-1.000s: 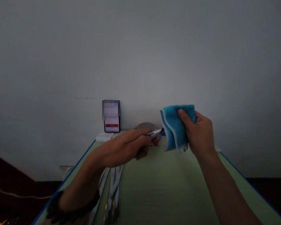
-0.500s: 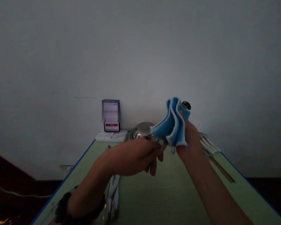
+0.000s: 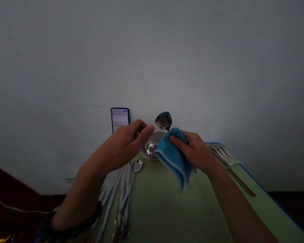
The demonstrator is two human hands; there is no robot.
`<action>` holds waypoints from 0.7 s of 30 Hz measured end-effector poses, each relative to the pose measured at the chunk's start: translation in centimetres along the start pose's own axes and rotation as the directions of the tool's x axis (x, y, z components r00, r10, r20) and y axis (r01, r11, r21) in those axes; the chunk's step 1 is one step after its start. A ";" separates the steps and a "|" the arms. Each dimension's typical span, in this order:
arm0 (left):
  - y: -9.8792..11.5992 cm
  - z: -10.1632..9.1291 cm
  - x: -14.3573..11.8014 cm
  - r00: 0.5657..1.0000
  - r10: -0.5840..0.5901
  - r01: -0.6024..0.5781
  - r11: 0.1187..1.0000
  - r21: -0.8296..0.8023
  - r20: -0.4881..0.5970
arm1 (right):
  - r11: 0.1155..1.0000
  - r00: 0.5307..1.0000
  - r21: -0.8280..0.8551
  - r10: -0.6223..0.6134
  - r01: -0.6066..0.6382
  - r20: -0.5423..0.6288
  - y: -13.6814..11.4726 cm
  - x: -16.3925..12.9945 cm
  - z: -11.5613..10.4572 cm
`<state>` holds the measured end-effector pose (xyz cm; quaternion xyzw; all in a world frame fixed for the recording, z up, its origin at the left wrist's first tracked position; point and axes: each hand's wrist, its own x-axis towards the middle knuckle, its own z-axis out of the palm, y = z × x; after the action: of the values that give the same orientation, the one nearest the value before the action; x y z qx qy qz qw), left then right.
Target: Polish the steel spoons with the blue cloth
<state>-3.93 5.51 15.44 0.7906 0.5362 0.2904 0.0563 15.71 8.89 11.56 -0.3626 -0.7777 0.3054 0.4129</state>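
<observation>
A blue cloth [image 3: 171, 152] with pale edges is gripped in my right hand [image 3: 194, 148], thumb pressed on top. From the cloth's upper end sticks a metal spoon [image 3: 163, 120], bowl up; its handle is wrapped in the cloth and mostly hidden. My left hand [image 3: 128, 141] hovers to the left of the spoon, empty, with thumb and fingers apart and partly curled. Behind and below both hands, a shiny metal bowl [image 3: 150, 149] stands upside down on the green table [image 3: 167, 209].
On the left lie several knives and forks [image 3: 111, 195] beside another spoon [image 3: 137, 166]. Forks with pale handles [image 3: 225, 153] and chopsticks [image 3: 240, 182] rest along the right edge. A phone [image 3: 120, 118] leans at the back by the wall [image 3: 152, 67].
My left hand has moved away from the cloth, up and to the left. My right hand has shifted left with cloth and spoon, and the spoon's bowl now shows more fully.
</observation>
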 end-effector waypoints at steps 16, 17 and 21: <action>0.1 1.4 0.3 0.954 0.048 -0.083 0.991 -0.106 -0.295 | 0.976 0.936 -0.217 0.104 -0.031 0.336 -1.0 -1.0 -3.9; 0.4 1.8 0.3 0.958 0.071 -0.104 0.989 -0.105 -0.280 | 0.974 0.942 -0.225 0.094 -0.021 0.323 -1.1 -1.0 -3.8; 1.8 3.4 0.3 0.966 0.195 -0.203 0.979 -0.031 -0.172 | 0.968 0.962 -0.239 -0.011 0.079 0.274 -1.7 -0.8 -2.6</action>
<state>-0.64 5.82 13.49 0.8116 0.4497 0.3729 0.0005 17.72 7.73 13.73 -0.3482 -0.8669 0.2430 0.2610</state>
